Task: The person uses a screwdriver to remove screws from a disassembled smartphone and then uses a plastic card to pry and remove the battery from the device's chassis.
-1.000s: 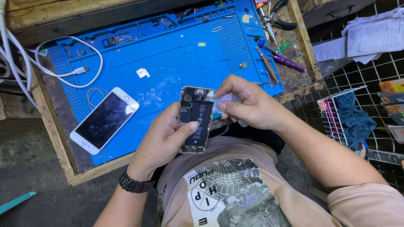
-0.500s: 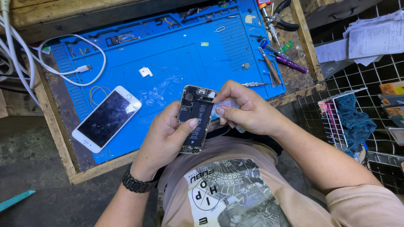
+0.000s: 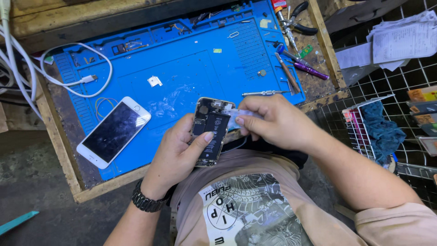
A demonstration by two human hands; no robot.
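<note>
Bare blue mat [image 3: 191, 77] between phone screen [image 3: 114, 132] and tools [image 3: 291, 59]

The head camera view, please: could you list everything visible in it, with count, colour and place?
opened phone body: one, dark inside, held over the mat's near edge
clear plastic piece: one, see-through, pinched at the phone's upper right
white phone: one, white with dark screen, lying on the mat's left part
blue work mat: one, blue, on the wooden bench
white cable: one, white, looped at the mat's upper left
pliers: one, black handles, upper right of the bench
purple pen tool: one, purple, right of the mat
papers: a stack, white, far right
blue cloth: one, blue, in the wire rack at right
wristwatch: one, black, left wrist
left hand: holds the phone body
right hand: pinches the plastic piece
</note>
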